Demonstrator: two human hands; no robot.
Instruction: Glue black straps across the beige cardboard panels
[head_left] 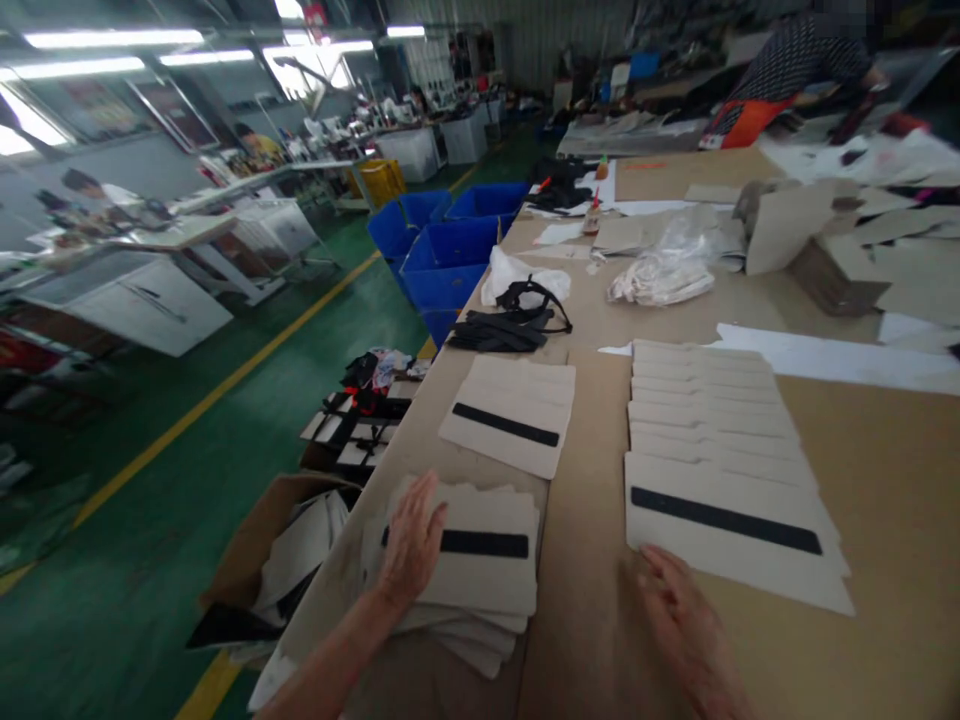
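My left hand (pixel 412 540) lies flat, fingers extended, on a stack of light beige panels (pixel 480 575) at the table's left edge. The top panel carries a black strip (pixel 484 543), partly hidden by that hand. To the right, my right hand (pixel 686 625) is beside the near left corner of a front panel (pixel 720 560) with another black strip (pixel 727 520). Its fingers look loosely stretched with nothing visible in them; whether they touch the panel I cannot tell. Behind that panel, several overlapping beige panels (pixel 705 400) form a staggered row. A smaller group of panels (pixel 510 385) lies beyond the left stack.
Black straps (pixel 502 330) and a clear plastic bag (pixel 667 265) lie farther up the table. Blue bins (pixel 450 255) stand along its left side. On the floor, a cardboard box (pixel 247 530) holds scraps. A co-worker (pixel 795 75) leans over the far right tables.
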